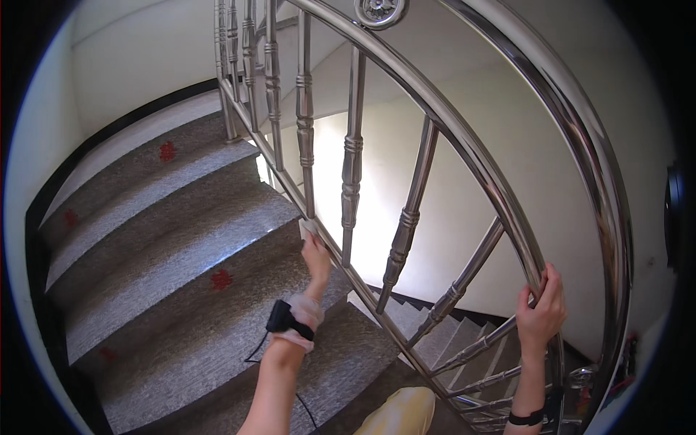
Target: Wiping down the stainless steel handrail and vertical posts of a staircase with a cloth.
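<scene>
My left hand (316, 260) presses a folded whitish cloth or wipe (308, 227) against the bottom rail (326, 239) of a stainless steel stair railing, just below the foot of a baluster (306, 119). The fingertips are partly hidden by the cloth. Farther right, my right hand (542, 312) is closed around the railing's upper inner rail (505, 209), thumb on the near side. A black strapped device (285, 318) with a cable sits over a sheer, pinkish cuff on my left wrist. My right wrist wears a black band (527, 417).
Speckled grey stone steps (190, 326) with red decals (221, 279) rise on the left beside a pale wall (103, 60). The thick outer handrail (592, 163) curves down the right. Through the balusters a lower flight (462, 337) shows. My yellow-clad knee (402, 410) is at the bottom.
</scene>
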A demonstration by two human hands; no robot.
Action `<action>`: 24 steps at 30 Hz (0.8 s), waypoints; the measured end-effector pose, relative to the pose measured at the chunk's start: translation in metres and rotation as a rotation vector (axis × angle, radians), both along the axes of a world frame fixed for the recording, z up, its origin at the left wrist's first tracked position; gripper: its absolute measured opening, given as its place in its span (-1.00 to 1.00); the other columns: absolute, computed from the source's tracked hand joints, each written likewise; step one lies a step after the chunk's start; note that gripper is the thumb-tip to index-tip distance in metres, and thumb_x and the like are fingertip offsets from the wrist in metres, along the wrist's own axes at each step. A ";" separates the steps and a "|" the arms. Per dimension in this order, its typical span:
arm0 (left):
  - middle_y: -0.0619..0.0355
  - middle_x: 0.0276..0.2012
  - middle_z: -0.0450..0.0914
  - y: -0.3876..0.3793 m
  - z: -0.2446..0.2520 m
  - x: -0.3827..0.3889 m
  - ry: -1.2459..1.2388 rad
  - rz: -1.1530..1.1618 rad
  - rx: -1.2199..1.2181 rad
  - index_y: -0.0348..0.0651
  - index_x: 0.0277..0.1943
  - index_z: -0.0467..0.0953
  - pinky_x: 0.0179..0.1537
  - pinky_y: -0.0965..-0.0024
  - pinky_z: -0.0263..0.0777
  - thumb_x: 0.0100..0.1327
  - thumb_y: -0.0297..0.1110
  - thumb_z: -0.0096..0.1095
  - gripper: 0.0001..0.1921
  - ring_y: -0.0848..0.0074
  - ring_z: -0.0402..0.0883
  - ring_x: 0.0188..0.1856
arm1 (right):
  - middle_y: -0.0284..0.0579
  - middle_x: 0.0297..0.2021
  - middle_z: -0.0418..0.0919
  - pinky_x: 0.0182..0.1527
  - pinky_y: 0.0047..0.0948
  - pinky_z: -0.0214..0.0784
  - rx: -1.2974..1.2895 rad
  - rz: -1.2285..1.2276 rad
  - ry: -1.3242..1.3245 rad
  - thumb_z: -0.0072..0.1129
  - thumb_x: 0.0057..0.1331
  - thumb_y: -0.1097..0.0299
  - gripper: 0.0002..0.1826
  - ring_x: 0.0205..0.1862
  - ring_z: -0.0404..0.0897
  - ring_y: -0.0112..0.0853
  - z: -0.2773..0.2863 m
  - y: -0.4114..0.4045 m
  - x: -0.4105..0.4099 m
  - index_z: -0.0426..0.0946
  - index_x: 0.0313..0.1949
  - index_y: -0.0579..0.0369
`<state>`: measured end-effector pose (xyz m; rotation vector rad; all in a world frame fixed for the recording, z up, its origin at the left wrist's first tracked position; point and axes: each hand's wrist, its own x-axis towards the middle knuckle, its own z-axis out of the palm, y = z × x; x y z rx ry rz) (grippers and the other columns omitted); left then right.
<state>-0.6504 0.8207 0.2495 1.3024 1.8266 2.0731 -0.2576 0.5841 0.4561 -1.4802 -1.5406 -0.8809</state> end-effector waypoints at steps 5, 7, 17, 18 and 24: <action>-0.31 -0.30 0.59 -0.058 -0.037 0.023 0.047 -0.131 -0.214 -0.28 0.17 0.43 -0.26 0.02 0.43 0.39 -0.41 -0.02 -0.66 -0.14 0.60 -0.26 | 0.00 -0.27 0.50 -0.21 -0.13 0.44 -0.006 0.032 -0.004 0.20 0.03 0.55 -0.44 -0.25 0.59 -0.08 0.003 0.000 -0.003 0.38 0.09 0.17; -0.29 -0.32 0.60 -0.065 -0.038 0.017 0.107 -0.246 -0.288 -0.28 0.15 0.46 -0.28 0.06 0.44 0.38 -0.39 0.02 -0.67 -0.08 0.63 -0.32 | 0.01 -0.27 0.49 -0.21 -0.11 0.43 -0.035 0.017 -0.029 0.20 0.03 0.54 -0.43 -0.24 0.58 -0.08 0.003 -0.003 0.000 0.37 0.10 0.17; 0.00 -0.08 0.64 0.023 0.124 -0.114 0.718 0.332 0.042 -0.11 0.05 0.57 -0.04 0.18 0.43 0.19 -0.52 0.12 -0.65 0.17 0.56 -0.01 | -0.01 -0.31 0.47 -0.24 -0.12 0.42 -0.033 -0.011 -0.046 0.21 0.01 0.54 -0.42 -0.26 0.57 -0.09 0.005 -0.005 -0.003 0.36 0.09 0.16; 0.05 -0.04 0.62 0.040 0.124 -0.118 0.979 0.381 0.048 -0.10 0.05 0.56 -0.01 0.18 0.40 0.16 -0.49 0.13 -0.63 0.22 0.52 0.08 | -0.02 -0.31 0.47 -0.24 -0.12 0.42 -0.039 -0.007 -0.041 0.22 0.00 0.54 -0.41 -0.27 0.57 -0.09 0.005 -0.005 -0.003 0.36 0.09 0.16; 0.13 -0.14 0.61 0.081 0.114 -0.118 1.135 0.081 -0.078 -0.12 -0.15 0.58 -0.08 0.13 0.40 0.10 -0.42 0.16 -0.78 0.29 0.49 0.09 | -0.02 -0.32 0.47 -0.27 -0.13 0.42 -0.037 -0.019 -0.031 0.22 -0.03 0.54 -0.41 -0.29 0.57 -0.08 0.003 -0.004 0.002 0.37 0.09 0.15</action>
